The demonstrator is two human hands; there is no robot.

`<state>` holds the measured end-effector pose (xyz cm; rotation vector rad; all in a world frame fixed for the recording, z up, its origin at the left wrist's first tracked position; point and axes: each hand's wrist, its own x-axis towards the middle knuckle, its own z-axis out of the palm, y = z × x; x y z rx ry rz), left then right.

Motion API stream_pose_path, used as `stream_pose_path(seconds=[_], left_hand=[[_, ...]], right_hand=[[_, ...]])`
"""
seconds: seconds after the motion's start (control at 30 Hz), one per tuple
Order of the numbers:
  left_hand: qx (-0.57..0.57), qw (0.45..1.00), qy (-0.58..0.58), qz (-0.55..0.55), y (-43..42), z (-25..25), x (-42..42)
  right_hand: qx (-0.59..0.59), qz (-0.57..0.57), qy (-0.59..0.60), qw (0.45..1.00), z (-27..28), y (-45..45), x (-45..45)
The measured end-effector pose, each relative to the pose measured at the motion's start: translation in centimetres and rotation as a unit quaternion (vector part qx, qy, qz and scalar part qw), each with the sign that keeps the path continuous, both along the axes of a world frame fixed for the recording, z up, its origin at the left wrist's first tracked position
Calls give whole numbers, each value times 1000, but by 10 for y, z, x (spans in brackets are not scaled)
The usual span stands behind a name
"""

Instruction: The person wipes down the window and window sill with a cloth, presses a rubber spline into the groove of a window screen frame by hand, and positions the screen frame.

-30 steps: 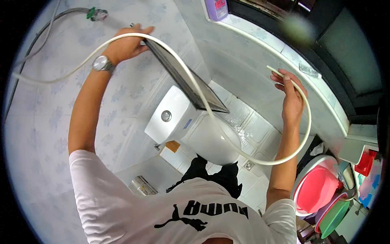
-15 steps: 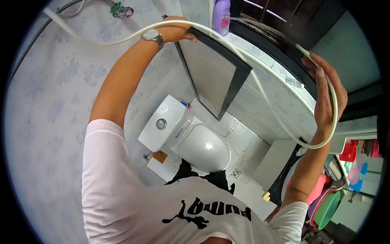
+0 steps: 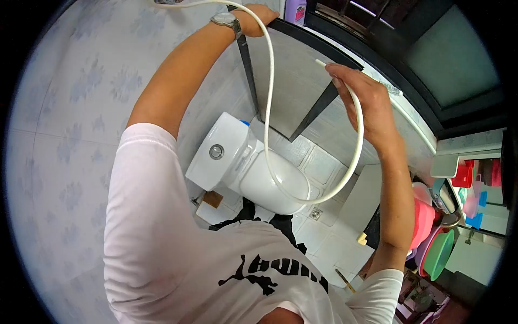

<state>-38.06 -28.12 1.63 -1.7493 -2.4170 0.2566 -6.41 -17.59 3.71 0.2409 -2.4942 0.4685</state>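
Note:
A dark-framed mesh panel [image 3: 297, 81] stands tilted behind the toilet, its upper corner gripped by my left hand [image 3: 258, 20], which wears a watch at the wrist. Between the thumb and fingers of my right hand [image 3: 362, 92] is a white hose [image 3: 271, 108], held close to its open end. The hose end points up and left in front of the panel. From there the hose loops down over the toilet, rises and passes across my left hand toward the top left.
The white toilet [image 3: 275, 181] is below the panel. A purple bottle [image 3: 295, 11] stands on the window ledge. At the right are a green basin [image 3: 438, 255], a red cup [image 3: 462, 176] and a sink area. A tiled wall [image 3: 70, 135] fills the left.
The panel and my left hand have moved right and now sit higher in view. My right hand has brought the hose end leftward, from beside the window to in front of the panel.

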Motion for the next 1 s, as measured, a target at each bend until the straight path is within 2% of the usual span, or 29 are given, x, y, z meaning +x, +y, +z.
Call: stream_pose_path(seconds=[0.1, 0.2, 0.4, 0.57, 0.67, 0.73, 0.77, 0.9, 0.97, 1.0], left_hand=[[11, 999, 28, -14, 1, -1, -4], [4, 1000, 23, 10, 0, 0, 0], [39, 999, 30, -13, 10, -14, -16], [1, 1000, -4, -20, 14, 6, -9], [-6, 1000, 4, -2, 15, -1, -12], [0, 1000, -9, -8, 14, 5, -6], [-14, 1000, -6, 17, 14, 7, -2], [-10, 1000, 2, 9, 12, 6, -2], [-1, 1000, 3, -15, 12, 0, -9], [-1, 1000, -3, -28, 10, 3, -6]], right_hand=[[-3, -7, 74, 997, -11, 5, -11], [31, -7, 54, 998, -15, 13, -17], [2, -6, 29, 1000, -24, 16, -31], [-3, -7, 56, 998, -38, 12, -42], [-31, -8, 46, 998, -48, 7, -44], [1, -22, -42, 999, -56, 4, -43], [-4, -17, -39, 999, -60, 2, -43], [-1, -19, -61, 998, -81, -7, -34], [7, -46, -140, 989, -95, -12, -31], [6, -42, -143, 989, -102, -15, -28]])
